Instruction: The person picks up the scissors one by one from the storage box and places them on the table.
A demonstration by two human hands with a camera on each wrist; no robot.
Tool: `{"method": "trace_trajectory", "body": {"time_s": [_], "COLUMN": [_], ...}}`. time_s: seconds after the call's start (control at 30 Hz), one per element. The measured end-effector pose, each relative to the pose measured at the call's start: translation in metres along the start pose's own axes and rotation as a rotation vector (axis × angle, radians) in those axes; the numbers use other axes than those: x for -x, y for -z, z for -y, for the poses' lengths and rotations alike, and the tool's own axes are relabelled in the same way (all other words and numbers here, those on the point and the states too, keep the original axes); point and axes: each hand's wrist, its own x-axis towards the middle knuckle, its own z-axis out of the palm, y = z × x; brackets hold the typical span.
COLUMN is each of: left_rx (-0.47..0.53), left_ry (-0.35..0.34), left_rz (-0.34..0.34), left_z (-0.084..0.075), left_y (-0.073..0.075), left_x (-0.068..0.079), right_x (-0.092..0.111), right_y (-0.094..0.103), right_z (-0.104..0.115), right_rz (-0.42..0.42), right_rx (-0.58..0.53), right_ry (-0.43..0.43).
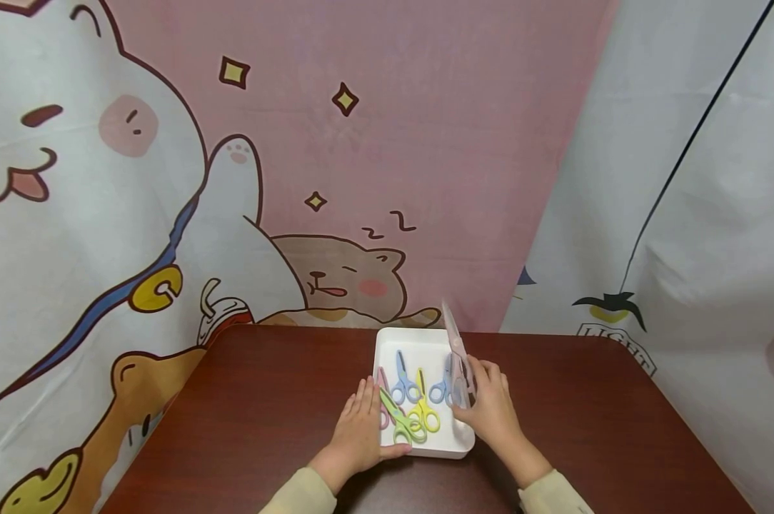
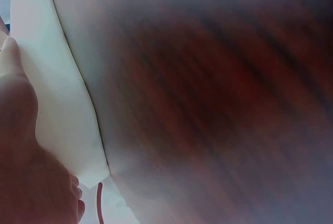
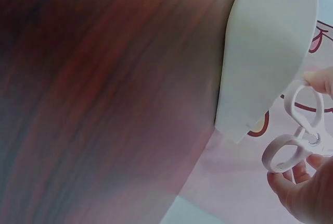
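Right hand (image 1: 492,408) grips pale scissors (image 1: 454,338), blades up, at tray (image 1: 423,340) right side; left hand (image 1: 358,432), fingers straight, touches left edge.

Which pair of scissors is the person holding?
The pale pair, raised in the right hand; the other scissors lie in the white tray.

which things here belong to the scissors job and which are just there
In the job:
left hand, against the white tray
right hand, holding pale pink scissors
two blue scissors, yellow scissors, green scissors and pink scissors in the tray

Just around it:
brown table under the tray
cartoon backdrop behind
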Motion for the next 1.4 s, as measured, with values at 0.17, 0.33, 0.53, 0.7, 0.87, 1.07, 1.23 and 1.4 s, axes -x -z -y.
{"method": "trace_trajectory", "body": {"time_s": [0.17,0.33,0.53,0.7,0.87,1.07,1.23,1.4], "left_rx": [0.009,0.023,0.010,0.005,-0.005,0.001,0.015,0.021], "left_ry": [0.003,0.005,0.004,0.001,-0.003,-0.004,0.000,0.001], "left_rz": [0.021,0.027,0.019,0.001,-0.012,-0.016,-0.014,-0.005], "left_z": [-0.001,-0.002,-0.001,-0.001,0.000,0.001,0.001,0.001], "left_y": [0.003,0.005,0.002,0.000,-0.001,-0.001,-0.001,0.000], "left_x": [0.000,0.000,0.000,0.001,0.002,0.001,0.002,0.002], "right_x": [-0.002,-0.004,-0.005,-0.006,-0.007,-0.010,-0.012,-0.014], "right_y": [0.002,0.004,0.005,0.007,0.008,0.009,0.010,0.012], "right_z": [-0.006,-0.010,-0.016,-0.021,-0.026,-0.033,-0.038,-0.042], "right_rz": [-0.002,-0.013,-0.075,-0.099,-0.109,-0.122,-0.154,-0.154], "right_rx": [0.005,-0.003,-0.030,-0.034,-0.041,-0.045,-0.040,-0.041], "right_ry": [-0.007,-0.021,-0.010,-0.018,-0.040,-0.043,-0.027,-0.032]}}
